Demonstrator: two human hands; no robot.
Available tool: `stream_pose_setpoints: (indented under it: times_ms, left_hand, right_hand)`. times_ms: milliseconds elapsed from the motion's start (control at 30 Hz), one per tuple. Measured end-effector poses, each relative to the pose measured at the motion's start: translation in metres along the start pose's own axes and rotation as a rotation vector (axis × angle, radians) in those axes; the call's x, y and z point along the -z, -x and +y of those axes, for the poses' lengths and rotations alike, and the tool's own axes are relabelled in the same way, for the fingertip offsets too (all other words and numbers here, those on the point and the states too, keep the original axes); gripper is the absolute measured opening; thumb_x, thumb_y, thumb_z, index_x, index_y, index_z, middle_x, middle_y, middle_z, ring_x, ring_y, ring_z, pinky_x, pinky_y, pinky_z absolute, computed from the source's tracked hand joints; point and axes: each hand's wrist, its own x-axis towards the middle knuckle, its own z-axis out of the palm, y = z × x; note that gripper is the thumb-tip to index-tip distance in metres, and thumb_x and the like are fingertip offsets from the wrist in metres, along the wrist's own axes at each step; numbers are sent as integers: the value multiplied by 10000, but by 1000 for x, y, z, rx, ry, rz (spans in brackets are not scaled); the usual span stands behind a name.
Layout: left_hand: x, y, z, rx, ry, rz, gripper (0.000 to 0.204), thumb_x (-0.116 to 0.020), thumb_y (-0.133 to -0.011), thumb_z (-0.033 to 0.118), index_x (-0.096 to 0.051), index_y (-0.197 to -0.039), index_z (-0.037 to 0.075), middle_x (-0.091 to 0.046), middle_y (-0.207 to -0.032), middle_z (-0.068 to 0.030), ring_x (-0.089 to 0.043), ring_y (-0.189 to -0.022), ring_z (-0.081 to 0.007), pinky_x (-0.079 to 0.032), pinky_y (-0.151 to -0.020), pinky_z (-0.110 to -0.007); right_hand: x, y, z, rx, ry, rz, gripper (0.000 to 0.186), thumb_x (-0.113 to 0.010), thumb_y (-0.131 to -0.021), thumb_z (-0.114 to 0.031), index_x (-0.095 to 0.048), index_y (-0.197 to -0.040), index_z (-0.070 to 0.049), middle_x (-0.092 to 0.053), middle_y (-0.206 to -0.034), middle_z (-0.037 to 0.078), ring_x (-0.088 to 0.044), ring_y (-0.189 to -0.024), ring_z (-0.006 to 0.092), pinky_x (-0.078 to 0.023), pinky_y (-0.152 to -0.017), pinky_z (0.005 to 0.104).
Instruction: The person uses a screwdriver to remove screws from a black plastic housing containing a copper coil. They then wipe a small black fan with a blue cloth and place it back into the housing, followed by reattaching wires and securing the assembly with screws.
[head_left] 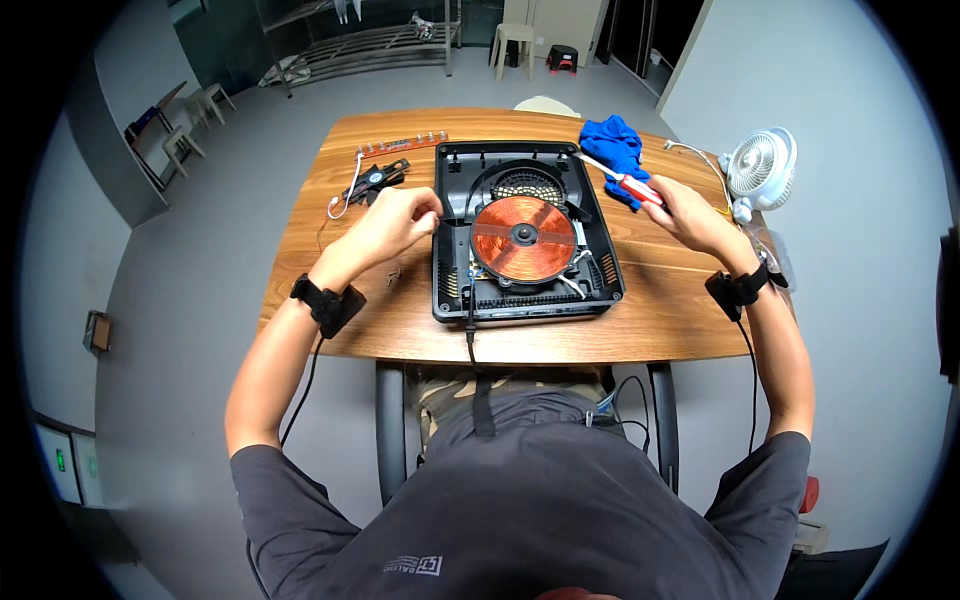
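Note:
An opened induction cooker housing (535,306), a black plastic shell, lies on the table in front of me. Inside it is a round copper coil (523,240), with a dark vent grille (528,188) behind. White leads (572,285) run from the coil's right side. My right hand (685,212) is closed round the red-and-white handle of a screwdriver (640,188); its shaft points left, toward the housing's far right corner. At the housing's left edge, my left hand (408,215) is curled with fingers pressed together. Whatever it may hold is hidden.
On the wooden table (330,300), a black cooling fan (378,178) and an orange circuit strip (405,145) lie left. Small pieces (393,276) sit nearer me. A blue cloth (612,145) and a white desk fan (762,165) are right. A black cord (471,335) crosses the front edge.

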Motion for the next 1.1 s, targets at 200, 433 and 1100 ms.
stream_pose_setpoints:
  times_ms: [200, 433, 1100]
  left_hand:
    - [-17, -9, 44, -8, 156, -23, 128, -667, -937, 31, -761, -1020, 3, -755, -884, -65, -674, -750, -120, -551, -707, -284]
    - [-25, -1, 52, -52, 210, -18, 140, -752, -918, 33, -733, -1052, -3, -740, -862, -45, -673, -761, -85, -557, -696, -255]
    - [-40, -6, 40, -160, 103, 9, 182, -775, -885, -3, -673, -1034, -18, -749, -908, -107, -751, -850, -176, -610, -763, -306]
  right_hand:
    - [-2, -7, -69, 223, 21, 11, 257, -653, -992, -272, -595, -1099, -46, -641, -1026, 184, -662, -968, 391, -547, -803, 481]
    - [-17, -6, -86, 335, -20, 35, 242, -682, -962, -190, -600, -1124, -30, -620, -978, 166, -655, -874, 387, -552, -753, 464]
    - [-24, -2, -89, 348, 22, -7, 251, -674, -942, -189, -585, -1112, -26, -634, -1007, 171, -662, -865, 402, -555, -734, 483]
